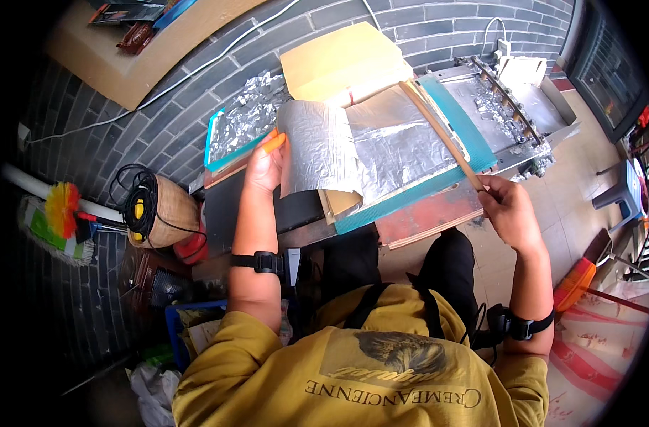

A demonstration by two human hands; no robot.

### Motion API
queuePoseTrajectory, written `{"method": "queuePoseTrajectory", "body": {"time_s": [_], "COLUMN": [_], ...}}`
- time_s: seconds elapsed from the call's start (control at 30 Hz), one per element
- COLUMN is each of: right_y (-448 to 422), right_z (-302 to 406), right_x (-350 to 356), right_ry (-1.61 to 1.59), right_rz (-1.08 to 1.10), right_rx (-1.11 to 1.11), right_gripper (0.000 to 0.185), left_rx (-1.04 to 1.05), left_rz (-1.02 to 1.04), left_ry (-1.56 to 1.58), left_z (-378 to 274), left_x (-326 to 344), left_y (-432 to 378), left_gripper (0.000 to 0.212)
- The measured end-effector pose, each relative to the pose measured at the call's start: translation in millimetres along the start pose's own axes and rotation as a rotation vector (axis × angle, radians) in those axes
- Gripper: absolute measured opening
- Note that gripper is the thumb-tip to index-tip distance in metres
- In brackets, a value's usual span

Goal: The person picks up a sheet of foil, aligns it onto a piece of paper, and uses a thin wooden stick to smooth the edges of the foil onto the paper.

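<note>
My left hand (266, 163), with orange finger covers (274, 143), holds the left edge of a curled silvery foil sheet (319, 147) backed with brown paper. My right hand (499, 202) grips the near end of a long flat wooden strip (444, 136), which lies slantwise across the right side of the work. Between my hands, a flat foil sheet (404, 152) rests over a stack of paper on a teal ribbed mat (367, 216). Behind it lies a large piece of yellowish paper (343, 64), with a small red band near its front edge.
A teal-edged tray (213, 140) of crumpled foil scraps stands at the back left. A metal rig with a bar (508, 101) and foil bits is at the right. A woven basket (169, 205) with black cable stands left; a plastic stool (620, 195) stands right.
</note>
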State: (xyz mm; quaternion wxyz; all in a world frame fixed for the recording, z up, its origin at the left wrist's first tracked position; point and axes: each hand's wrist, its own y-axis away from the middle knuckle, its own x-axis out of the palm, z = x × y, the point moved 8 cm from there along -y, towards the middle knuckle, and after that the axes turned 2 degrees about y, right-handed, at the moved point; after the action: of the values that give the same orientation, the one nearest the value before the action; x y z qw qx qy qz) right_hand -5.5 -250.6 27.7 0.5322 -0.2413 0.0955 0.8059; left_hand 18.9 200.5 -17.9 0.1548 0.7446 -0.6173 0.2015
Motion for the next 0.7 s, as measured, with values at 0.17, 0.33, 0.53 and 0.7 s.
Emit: {"method": "queuePoseTrajectory", "body": {"time_s": [0.17,0.33,0.53,0.7], "right_y": [18.1,62.0,85.0,77.3], "right_z": [1.6,17.2,4.4,-2.4], "right_x": [6.1,5.4,19.6,29.8], "right_ry": [-0.124,-0.276,-0.373,-0.343], "right_rz": [0.049,0.184,0.252,0.242], "right_rx": [0.140,0.342,0.412,0.373], "right_gripper": [0.026,0.023,0.026,0.026], "left_rx": [-0.032,-0.047,-0.082,-0.077], "left_rz": [-0.021,0.035,0.049,0.048], "left_ry": [0.051,0.060,0.079,0.085], "left_z": [8.2,7.7,12.4,10.3], "left_x": [-8.9,5.2,5.8,9.0], "left_y": [-0.1,3.1,1.5,2.1], "left_gripper": [0.034,0.034,0.034,0.035]}}
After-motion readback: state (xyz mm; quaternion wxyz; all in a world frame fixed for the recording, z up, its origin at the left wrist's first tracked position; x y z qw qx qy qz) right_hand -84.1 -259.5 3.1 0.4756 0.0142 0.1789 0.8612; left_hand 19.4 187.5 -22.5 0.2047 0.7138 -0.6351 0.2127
